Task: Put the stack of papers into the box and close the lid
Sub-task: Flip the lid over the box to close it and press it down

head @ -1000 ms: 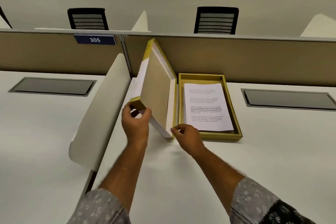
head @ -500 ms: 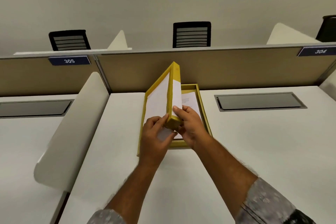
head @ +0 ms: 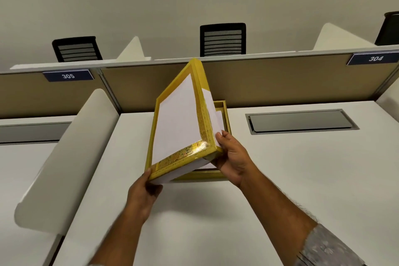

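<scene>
The left hand pinches the lid's near-left corner while the right hand grips its near-right corner, holding the gold-edged lid tilted steeply above the desk. Behind it sits the box, a sliver of the papers showing inside. Closing is underway; next, I judge, the lid must be levelled, squared to the rim, then lowered.

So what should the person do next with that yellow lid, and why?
Probably tip the lid down flat over the box and line up its edges. The left hand and right hand hold it tilted above the box, the papers seem already inside, and the box is not yet covered.
</scene>
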`<act>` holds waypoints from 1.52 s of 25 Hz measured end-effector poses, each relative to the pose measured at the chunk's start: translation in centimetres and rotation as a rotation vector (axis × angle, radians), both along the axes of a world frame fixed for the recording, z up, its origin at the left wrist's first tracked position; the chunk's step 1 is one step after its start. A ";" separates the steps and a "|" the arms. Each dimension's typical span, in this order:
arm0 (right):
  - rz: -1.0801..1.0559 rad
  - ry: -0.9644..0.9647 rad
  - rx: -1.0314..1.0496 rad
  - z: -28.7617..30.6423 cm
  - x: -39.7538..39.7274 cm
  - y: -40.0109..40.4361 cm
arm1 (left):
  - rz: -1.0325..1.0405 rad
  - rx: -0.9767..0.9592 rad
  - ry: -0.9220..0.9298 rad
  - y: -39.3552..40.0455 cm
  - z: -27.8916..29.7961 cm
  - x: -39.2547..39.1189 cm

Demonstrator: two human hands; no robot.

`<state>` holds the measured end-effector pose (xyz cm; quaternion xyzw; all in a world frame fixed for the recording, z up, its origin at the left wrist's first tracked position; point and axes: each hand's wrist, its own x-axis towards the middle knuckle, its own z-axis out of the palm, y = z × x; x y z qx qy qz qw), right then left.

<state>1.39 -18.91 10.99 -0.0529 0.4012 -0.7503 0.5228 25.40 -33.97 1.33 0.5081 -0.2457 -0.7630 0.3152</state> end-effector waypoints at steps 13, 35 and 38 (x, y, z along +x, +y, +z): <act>-0.033 0.392 0.624 -9.6 -6.1 2.5 | -0.211 -0.351 -0.409 -2.8 -2.6 -5.8; 0.122 1.016 1.005 -13.6 -7.5 2.8 | -0.268 -0.550 -0.768 -1.9 -5.4 -5.2; -0.083 1.188 0.940 -13.8 -7.5 1.6 | -0.294 -0.907 -0.878 -3.0 -5.4 -5.9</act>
